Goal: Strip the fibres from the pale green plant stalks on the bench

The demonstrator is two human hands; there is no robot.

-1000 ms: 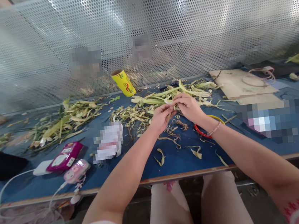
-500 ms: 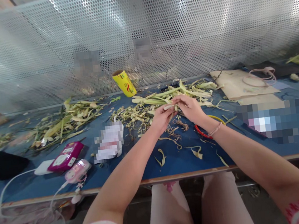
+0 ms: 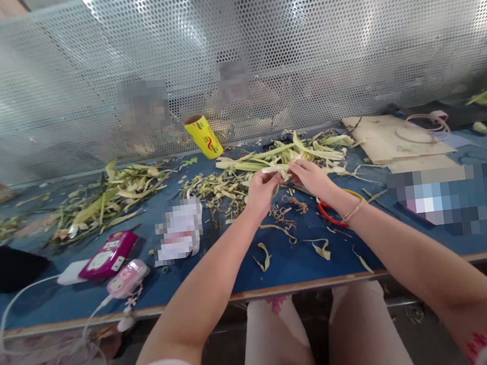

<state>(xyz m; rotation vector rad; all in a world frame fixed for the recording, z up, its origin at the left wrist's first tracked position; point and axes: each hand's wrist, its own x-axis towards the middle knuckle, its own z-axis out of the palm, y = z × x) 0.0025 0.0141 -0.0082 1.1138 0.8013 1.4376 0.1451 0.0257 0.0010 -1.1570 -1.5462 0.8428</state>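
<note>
My left hand [image 3: 264, 190] and my right hand [image 3: 309, 176] are close together over the blue table [image 3: 297, 264], fingers closed on a pale plant piece [image 3: 283, 170] between them. Behind them lies a heap of pale green stalks and leaves [image 3: 262, 158]. Small dry scraps [image 3: 218, 190] spread to the left of my left hand. Under my right wrist, which wears a bracelet, is a red and yellow ring [image 3: 331, 214]. Several curled peelings [image 3: 322, 249] lie nearer the table's front edge.
A yellow tube [image 3: 204, 137] leans near the perforated metal screen [image 3: 82, 78]. At left are another plant heap [image 3: 108, 198], a purple pack [image 3: 109, 255], a pink device [image 3: 128, 279], a cable and a black cloth [image 3: 7, 268]. Cardboard [image 3: 390, 139] and a blurred phone lie right.
My fingers have shifted slightly on the pale piece, and more of it shows between them. The other things remain in place.
</note>
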